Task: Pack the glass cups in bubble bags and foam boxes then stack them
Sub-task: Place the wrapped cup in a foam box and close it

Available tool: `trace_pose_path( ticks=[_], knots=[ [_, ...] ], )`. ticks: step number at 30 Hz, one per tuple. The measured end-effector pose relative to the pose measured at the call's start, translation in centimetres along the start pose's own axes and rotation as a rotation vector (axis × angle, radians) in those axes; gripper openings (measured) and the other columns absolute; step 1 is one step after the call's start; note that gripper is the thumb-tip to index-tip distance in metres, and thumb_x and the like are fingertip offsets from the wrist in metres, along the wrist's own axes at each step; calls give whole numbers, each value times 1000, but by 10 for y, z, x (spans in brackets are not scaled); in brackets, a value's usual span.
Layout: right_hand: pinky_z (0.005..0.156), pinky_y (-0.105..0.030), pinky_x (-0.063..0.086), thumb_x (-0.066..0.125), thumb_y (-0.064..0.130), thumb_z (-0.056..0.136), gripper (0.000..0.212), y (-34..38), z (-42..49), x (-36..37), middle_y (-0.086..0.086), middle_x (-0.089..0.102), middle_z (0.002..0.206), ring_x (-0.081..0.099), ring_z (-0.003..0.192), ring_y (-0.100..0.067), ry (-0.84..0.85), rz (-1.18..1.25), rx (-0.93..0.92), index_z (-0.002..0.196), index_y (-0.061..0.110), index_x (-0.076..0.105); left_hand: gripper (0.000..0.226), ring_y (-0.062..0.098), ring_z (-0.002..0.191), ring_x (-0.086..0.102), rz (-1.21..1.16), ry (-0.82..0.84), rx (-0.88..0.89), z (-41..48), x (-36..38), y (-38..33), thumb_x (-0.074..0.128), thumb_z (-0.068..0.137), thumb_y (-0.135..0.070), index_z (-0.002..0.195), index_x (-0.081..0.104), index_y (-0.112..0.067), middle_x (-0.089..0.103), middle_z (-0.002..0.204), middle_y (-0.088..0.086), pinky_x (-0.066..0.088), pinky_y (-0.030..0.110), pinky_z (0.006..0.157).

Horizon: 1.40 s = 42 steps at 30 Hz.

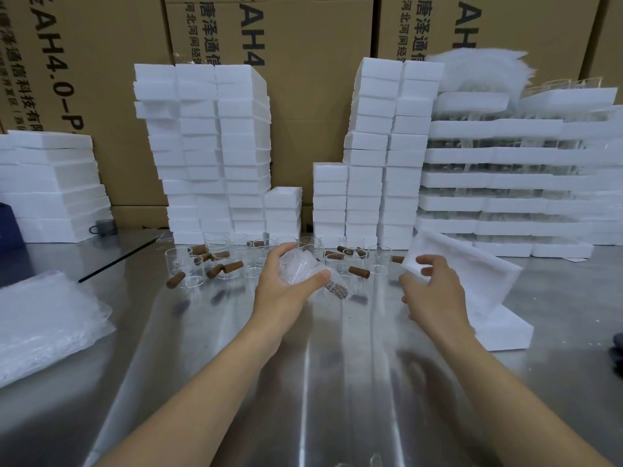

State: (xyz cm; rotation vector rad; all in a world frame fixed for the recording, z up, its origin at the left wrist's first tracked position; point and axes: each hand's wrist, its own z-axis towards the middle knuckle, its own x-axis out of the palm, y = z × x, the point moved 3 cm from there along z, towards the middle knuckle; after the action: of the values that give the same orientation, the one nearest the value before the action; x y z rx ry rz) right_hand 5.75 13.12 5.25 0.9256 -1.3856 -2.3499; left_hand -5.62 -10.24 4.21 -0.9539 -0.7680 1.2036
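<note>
My left hand (pixel 283 284) grips a glass cup wrapped in a bubble bag (pixel 303 269), with the cup's brown handle (pixel 337 290) sticking out to the right inside the wrap. My right hand (pixel 435 291) holds the near corner of a white foam box (pixel 472 274), tilted open toward me over the metal table (pixel 303 365). Several bare glass cups (pixel 188 267) with brown handles stand behind my hands. A pile of bubble bags (pixel 43 325) lies at the left.
Tall stacks of white foam boxes (pixel 209 146) rise at the back, left (pixel 50 183) and right (pixel 381 146). Foam trays of glassware (pixel 505 183) fill the far right. Cardboard cartons (pixel 303 96) form the back wall. A dark object (pixel 104 227) sits at left.
</note>
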Motion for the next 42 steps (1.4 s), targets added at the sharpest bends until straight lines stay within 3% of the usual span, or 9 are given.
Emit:
trace_pose_path(
  ticks=[4,8,13,18,23,28,32,37,42],
  knots=[
    [80,-39,41,60,35,93,42,-13,11,-7,4,27,163,62,91,-31,-57,-309,-66,133,25,57,66,-30,107,42,-1,7,-14,-1,1,-1,96,76,-45,127,57,-58,49,121,-46,35,10,85],
    [87,-41,55,57,33,95,43,-26,22,-12,-11,24,166,72,89,-39,54,-393,85,132,11,61,65,-24,112,43,13,9,-16,-2,2,-1,96,76,-44,127,58,-56,50,125,-42,35,10,85],
    [64,-34,53,53,22,95,29,-24,24,-18,-24,42,147,70,50,-29,56,-419,64,75,1,53,63,-19,116,45,-6,8,-14,-1,4,0,96,77,-43,127,59,-54,53,127,-38,36,11,87],
    [97,-53,55,56,19,98,36,-16,17,-6,-7,29,162,70,102,-40,90,-282,-97,128,0,64,59,-10,121,51,-92,-25,-22,0,2,-4,96,71,-49,119,62,-56,59,121,-39,45,21,94],
    [70,-46,64,65,25,97,15,17,-17,22,9,66,123,76,73,-20,308,49,-191,103,15,74,79,16,138,54,-242,-156,-15,3,-8,-13,95,63,-49,134,61,-46,56,144,-15,49,50,116],
    [54,-29,55,69,35,95,19,18,-42,41,-8,80,90,76,62,-24,728,-109,-126,94,19,77,66,7,126,60,-292,-164,-51,5,-13,-16,96,78,-31,136,65,-37,62,133,-16,53,43,113],
    [49,-23,46,67,35,96,22,26,-45,35,-7,79,92,73,57,-22,735,-84,-151,85,21,80,59,20,129,65,-225,-79,-95,5,-9,-14,98,75,-37,127,71,-35,71,133,-3,53,45,111],
    [51,-25,49,64,37,101,31,36,-50,26,-6,73,62,69,53,-18,825,5,-121,89,15,82,68,3,139,50,-65,109,-48,1,-2,-9,98,65,-56,127,71,-46,66,137,-21,43,18,99],
    [49,-24,47,65,37,100,31,39,-52,24,-4,70,59,69,54,-19,819,-6,-117,87,14,82,72,8,136,50,309,305,-43,0,0,6,95,76,-49,139,61,-46,58,139,-26,42,27,108]
  ],
)
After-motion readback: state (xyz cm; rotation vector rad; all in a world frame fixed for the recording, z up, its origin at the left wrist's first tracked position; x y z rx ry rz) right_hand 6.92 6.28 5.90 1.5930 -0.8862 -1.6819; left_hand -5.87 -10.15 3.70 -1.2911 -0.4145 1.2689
